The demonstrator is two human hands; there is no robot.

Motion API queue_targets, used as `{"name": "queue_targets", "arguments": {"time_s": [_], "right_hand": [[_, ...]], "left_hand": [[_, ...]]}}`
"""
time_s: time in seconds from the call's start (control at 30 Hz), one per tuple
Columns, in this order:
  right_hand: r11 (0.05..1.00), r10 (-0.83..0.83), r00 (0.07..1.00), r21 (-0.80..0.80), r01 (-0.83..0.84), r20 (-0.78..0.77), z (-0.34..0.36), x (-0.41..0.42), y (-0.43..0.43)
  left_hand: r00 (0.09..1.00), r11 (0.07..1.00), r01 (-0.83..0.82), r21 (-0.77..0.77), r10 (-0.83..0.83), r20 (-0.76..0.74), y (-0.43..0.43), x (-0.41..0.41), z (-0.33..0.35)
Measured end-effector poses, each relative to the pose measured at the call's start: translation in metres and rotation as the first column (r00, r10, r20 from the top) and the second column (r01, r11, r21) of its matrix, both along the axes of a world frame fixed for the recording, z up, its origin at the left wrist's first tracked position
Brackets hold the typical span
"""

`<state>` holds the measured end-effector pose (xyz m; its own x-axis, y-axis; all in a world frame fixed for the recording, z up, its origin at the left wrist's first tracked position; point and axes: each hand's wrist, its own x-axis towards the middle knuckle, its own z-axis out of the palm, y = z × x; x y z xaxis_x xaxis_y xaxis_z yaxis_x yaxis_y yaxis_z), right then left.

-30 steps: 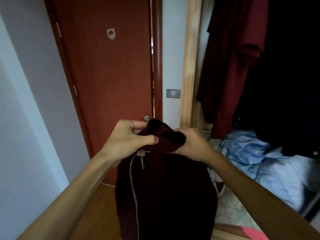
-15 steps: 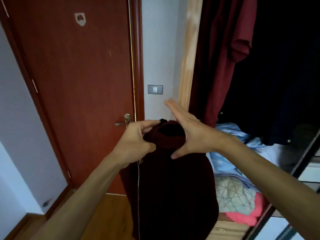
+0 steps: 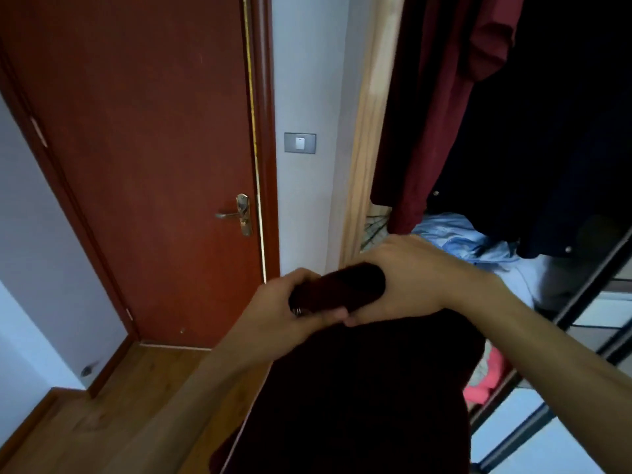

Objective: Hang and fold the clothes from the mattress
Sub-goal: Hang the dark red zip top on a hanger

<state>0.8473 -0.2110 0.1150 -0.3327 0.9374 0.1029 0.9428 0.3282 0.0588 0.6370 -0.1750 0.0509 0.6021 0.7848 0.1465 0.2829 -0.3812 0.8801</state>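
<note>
Whereas our right hand lay spread before, it and our left hand both grip the dark maroon zipped jacket.

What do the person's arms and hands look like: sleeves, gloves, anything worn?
Both the left hand and the right hand are bare, without gloves. The left forearm and right forearm are uncovered to the frame edge: no sleeve, watch or bracelet shows.
</note>
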Motion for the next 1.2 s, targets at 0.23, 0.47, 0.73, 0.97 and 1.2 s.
{"name": "queue_targets", "arguments": {"time_s": [0.23,0.47,0.73,0.97,1.2], "right_hand": [[0.968,-0.224,0.791,-0.223,0.114,-0.569,0.019,0.099,-0.022],[0.878,-0.478,0.756,-0.278,0.390,-0.447,0.014,0.184,-0.047],[0.874,-0.466,0.724,-0.133,0.468,-0.509,0.142,0.263,0.008],[0.876,-0.310,0.750,0.132,0.465,-0.584,0.268,0.310,0.076],[0.562,-0.237,0.824,0.619,0.549,-0.515,0.363,0.354,0.112]], "left_hand": [[0.984,0.990,-0.080,-0.113,0.097,0.147,0.010,0.086,0.007],[0.938,0.869,0.002,-0.495,0.171,0.303,0.007,0.172,0.037],[0.874,0.881,0.050,-0.471,0.190,0.448,0.047,0.246,0.135],[0.839,0.918,0.046,-0.394,0.179,0.514,0.091,0.295,0.230],[0.914,0.993,-0.105,-0.048,0.116,0.388,0.133,0.324,0.279]]}}
